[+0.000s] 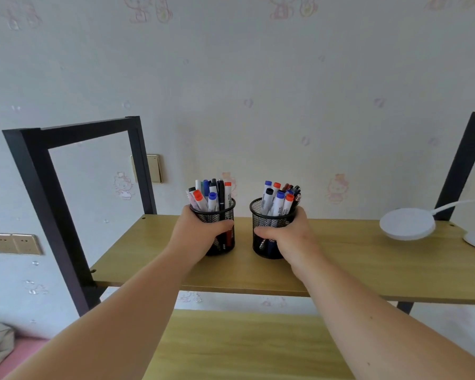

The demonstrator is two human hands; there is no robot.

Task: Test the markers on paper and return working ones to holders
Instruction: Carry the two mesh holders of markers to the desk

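Two black mesh pen holders stand on a wooden shelf (354,259). The left holder (225,215) is packed with several markers (210,197) with red, blue and black caps. My left hand (196,233) grips it from the left, thumb across its front. The right holder (265,212) also holds several markers (280,198). My right hand (294,235) grips that one from the right, thumb across its front. Both holders sit upright, a small gap between them. No paper is in view.
A white desk lamp (407,223) lies on the shelf at the right. Black metal frame posts rise at the left (36,187) and right (461,165). A wooden desk top (244,346) lies below the shelf. Behind is a wall with a switch plate (154,168).
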